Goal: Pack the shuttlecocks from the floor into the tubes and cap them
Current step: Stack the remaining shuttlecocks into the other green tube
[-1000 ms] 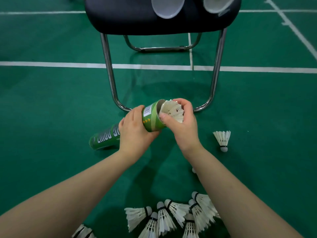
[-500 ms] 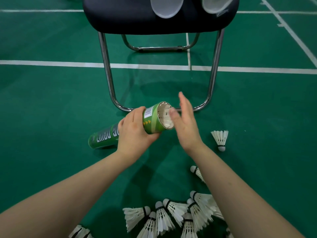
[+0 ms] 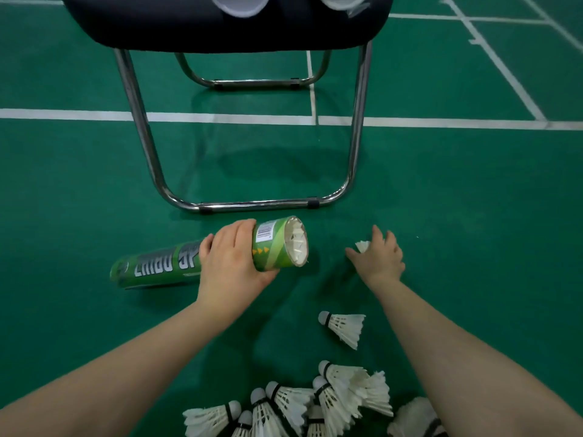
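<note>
A green shuttlecock tube (image 3: pixel 157 266) lies slanted on the green floor, its open end raised to the right and white feathers showing inside the mouth (image 3: pixel 295 242). My left hand (image 3: pixel 232 260) grips the tube just behind that open end. To the right, my right hand (image 3: pixel 377 255) is down over a lone shuttlecock (image 3: pixel 362 246), fingers curled round it; only a bit of its feathers shows. One shuttlecock (image 3: pixel 344 326) lies alone between my arms. Several more shuttlecocks (image 3: pixel 315 402) are heaped at the bottom edge.
A black-seated chair (image 3: pixel 220 23) with chrome tube legs (image 3: pixel 252 203) stands just beyond the tube. Two white caps (image 3: pixel 239 4) lie on its seat. White court lines (image 3: pixel 79 114) cross the floor behind.
My right hand has left the tube's mouth and moved right and down onto the lone shuttlecock. The shuttlecock it pushed now sits inside the tube. The tube has dropped lower.
</note>
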`<state>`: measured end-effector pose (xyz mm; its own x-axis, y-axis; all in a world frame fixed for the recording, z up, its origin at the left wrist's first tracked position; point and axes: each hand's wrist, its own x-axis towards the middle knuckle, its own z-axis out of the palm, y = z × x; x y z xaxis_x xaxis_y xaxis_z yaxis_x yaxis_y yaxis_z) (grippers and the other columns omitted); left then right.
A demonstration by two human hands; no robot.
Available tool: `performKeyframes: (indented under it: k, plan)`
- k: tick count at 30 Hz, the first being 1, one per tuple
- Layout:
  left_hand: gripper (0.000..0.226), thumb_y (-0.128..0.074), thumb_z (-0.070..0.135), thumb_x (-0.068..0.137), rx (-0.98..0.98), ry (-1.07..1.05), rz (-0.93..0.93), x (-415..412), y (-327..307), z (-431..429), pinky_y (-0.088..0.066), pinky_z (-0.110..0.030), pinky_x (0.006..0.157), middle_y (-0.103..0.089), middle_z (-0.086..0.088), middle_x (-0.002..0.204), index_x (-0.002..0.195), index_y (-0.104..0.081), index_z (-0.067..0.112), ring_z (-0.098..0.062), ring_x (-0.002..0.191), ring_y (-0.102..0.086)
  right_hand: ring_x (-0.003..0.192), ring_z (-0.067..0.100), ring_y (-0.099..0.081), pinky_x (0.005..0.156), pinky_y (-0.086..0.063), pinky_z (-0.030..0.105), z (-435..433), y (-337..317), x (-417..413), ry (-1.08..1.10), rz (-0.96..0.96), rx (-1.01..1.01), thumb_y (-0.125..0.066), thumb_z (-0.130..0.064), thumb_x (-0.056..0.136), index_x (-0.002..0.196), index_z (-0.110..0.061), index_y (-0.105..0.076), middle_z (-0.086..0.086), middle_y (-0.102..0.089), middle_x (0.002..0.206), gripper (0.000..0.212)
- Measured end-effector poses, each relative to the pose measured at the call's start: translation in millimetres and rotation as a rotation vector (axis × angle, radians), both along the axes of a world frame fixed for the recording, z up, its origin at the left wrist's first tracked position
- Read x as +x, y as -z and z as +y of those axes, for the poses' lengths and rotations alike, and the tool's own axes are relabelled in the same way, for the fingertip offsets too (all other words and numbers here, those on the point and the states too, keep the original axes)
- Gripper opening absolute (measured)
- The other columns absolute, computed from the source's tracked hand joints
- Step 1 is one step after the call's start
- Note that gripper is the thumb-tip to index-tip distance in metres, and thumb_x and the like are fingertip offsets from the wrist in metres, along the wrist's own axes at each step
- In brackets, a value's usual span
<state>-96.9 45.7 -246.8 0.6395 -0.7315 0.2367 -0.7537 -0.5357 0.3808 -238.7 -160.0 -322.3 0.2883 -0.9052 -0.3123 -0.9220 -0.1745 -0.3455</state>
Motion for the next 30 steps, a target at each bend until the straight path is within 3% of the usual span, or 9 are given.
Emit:
performKeyframes:
  k: [6, 10, 13, 16, 19, 22, 25, 28, 30]
  plan:
    - [0.076, -0.080, 0.039, 0.057, 0.060, 0.020, 0.007, -4.0, 17.0, -23.5, -0.030, -0.050, 0.097, -0.057, -0.007, 0.114, 0.119, -0.050, 0.008, -0.028, 0.109, -0.050, 0.132, 0.039, -0.029, 0.105, -0.028, 0.049, -12.0, 20.2, 6.8, 0.042, 0.035, 0.032, -0.061, -0.053, 0.080, 0.145, -0.019, -0.020, 0.014, -0.020, 0.150, 0.084]
    - [0.078, -0.081, 0.040, 0.056, 0.087, 0.034, -0.012, -6.0, 23.9, -27.8, -0.029, -0.050, 0.098, -0.057, -0.008, 0.114, 0.119, -0.050, 0.008, -0.029, 0.109, -0.050, 0.118, 0.035, -0.041, 0.097, -0.034, 0.043, -22.6, 28.6, 2.8, 0.097, -0.014, 0.020, -0.056, -0.039, 0.083, 0.136, -0.013, -0.037, 0.014, -0.041, 0.133, 0.062]
    - [0.078, -0.081, 0.040, 0.056, 0.086, 0.039, -0.008, -7.4, 24.5, -29.5, -0.028, -0.050, 0.099, -0.057, -0.008, 0.114, 0.120, -0.050, 0.008, -0.029, 0.109, -0.050, 0.107, 0.035, -0.048, 0.088, -0.038, 0.040, -27.7, 32.9, -3.5, 0.148, -0.077, -0.022, -0.050, -0.031, 0.083, 0.115, -0.007, -0.052, 0.016, -0.053, 0.119, 0.040]
    - [0.078, -0.081, 0.039, 0.057, 0.075, 0.032, -0.004, -6.0, 21.7, -29.4, -0.028, -0.050, 0.099, -0.057, -0.008, 0.115, 0.120, -0.049, 0.007, -0.029, 0.110, -0.049, 0.107, 0.038, -0.048, 0.087, -0.040, 0.039, -26.9, 31.2, -10.8, 0.158, -0.160, -0.038, -0.055, -0.034, 0.085, 0.123, -0.007, -0.049, 0.018, -0.053, 0.120, 0.047]
    - [0.076, -0.081, 0.037, 0.056, 0.033, 0.016, -0.007, -1.7, 14.4, -28.1, -0.029, -0.049, 0.097, -0.057, -0.010, 0.114, 0.119, -0.050, 0.006, -0.030, 0.109, -0.050, 0.110, 0.035, -0.047, 0.089, -0.040, 0.039, -22.6, 18.4, -11.6, 0.158, -0.301, -0.050, -0.060, -0.030, 0.083, 0.134, -0.010, -0.041, 0.017, -0.048, 0.127, 0.057]
    - [0.076, -0.081, 0.036, 0.056, -0.003, -0.021, 0.015, 2.5, 4.1, -25.5, -0.029, -0.047, 0.097, -0.057, -0.009, 0.115, 0.120, -0.049, 0.008, -0.030, 0.109, -0.049, 0.103, 0.024, -0.049, 0.078, -0.038, 0.029, -12.3, -6.1, -4.6, 0.218, -0.484, -0.074, -0.062, -0.027, 0.082, 0.132, -0.011, -0.042, 0.011, -0.048, 0.125, 0.057]
    - [0.076, -0.079, 0.039, 0.058, -0.047, -0.063, 0.065, 7.4, -7.8, -19.6, -0.028, -0.045, 0.098, -0.054, -0.007, 0.116, 0.121, -0.047, 0.011, -0.028, 0.111, -0.046, 0.091, 0.009, -0.048, 0.071, -0.040, 0.020, 16.1, -43.4, 12.8, 0.312, -0.806, -0.103, -0.063, -0.026, 0.084, 0.125, -0.012, -0.046, 0.005, -0.050, 0.119, 0.046]
    - [0.075, -0.079, 0.039, 0.058, -0.098, -0.123, 0.086, 13.9, -20.1, -10.9, -0.030, -0.043, 0.095, -0.054, -0.005, 0.116, 0.121, -0.047, 0.012, -0.026, 0.110, -0.046, 0.091, -0.013, -0.047, 0.078, -0.035, 0.003, 53.9, -84.6, 39.6, 0.293, -1.128, -0.168, -0.059, -0.022, 0.088, 0.121, -0.010, -0.048, 0.002, -0.051, 0.116, 0.037]
    - [0.075, -0.079, 0.037, 0.059, -0.130, -0.164, 0.104, 16.7, -28.6, -3.9, -0.031, -0.042, 0.094, -0.054, -0.005, 0.117, 0.121, -0.046, 0.012, -0.026, 0.110, -0.046, 0.096, -0.012, -0.047, 0.085, -0.036, 0.007, 74.8, -111.0, 55.6, 0.261, -1.307, -0.192, -0.054, -0.029, 0.087, 0.121, -0.011, -0.049, 0.001, -0.051, 0.115, 0.038]
